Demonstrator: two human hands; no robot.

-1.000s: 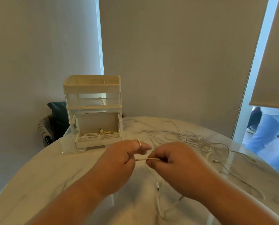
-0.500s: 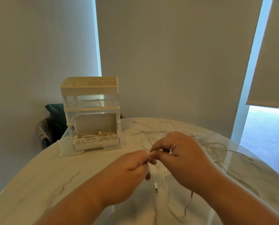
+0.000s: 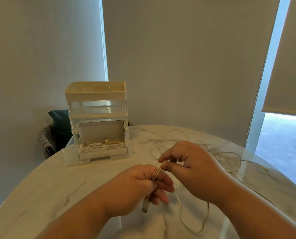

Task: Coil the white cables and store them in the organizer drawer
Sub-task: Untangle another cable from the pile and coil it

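Left hand (image 3: 140, 185) and right hand (image 3: 193, 168) both pinched one cable (image 3: 158, 170) over table (image 3: 57, 187); coiled cables lay in drawer (image 3: 103, 150).

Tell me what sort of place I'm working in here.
Probably a home dining or living area, though I can't be sure. There's a round marble-look table, roller blinds over tall windows, and a cushioned chair beyond the table's far edge.

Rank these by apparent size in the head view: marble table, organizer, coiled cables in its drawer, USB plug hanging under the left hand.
1. marble table
2. organizer
3. coiled cables in the drawer
4. USB plug, smallest-looking even though it is nearest the camera
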